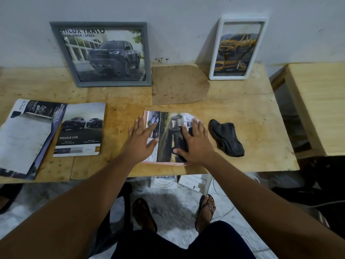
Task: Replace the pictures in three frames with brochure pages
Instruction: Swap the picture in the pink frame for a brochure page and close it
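Note:
A brochure page [166, 135] showing a dark truck lies on a pink frame [182, 164] in the middle of the wooden table [242, 109]. My left hand [142, 138] lies flat on the page's left side, fingers spread. My right hand [194, 141] presses flat on its right side. A grey frame [104, 53] with a dark pickup page leans on the wall at the back left. A white frame [238, 47] with a yellow pickup page leans at the back right. A brown backing board [177, 85] lies between them.
Two brochure pieces lie at the left: a folded one [24, 137] and a "Double Cab" page [80, 129]. A dark cloth [226, 140] lies right of my right hand. A second wooden table [317, 105] stands at the right. Boxes and cables lie on the floor below.

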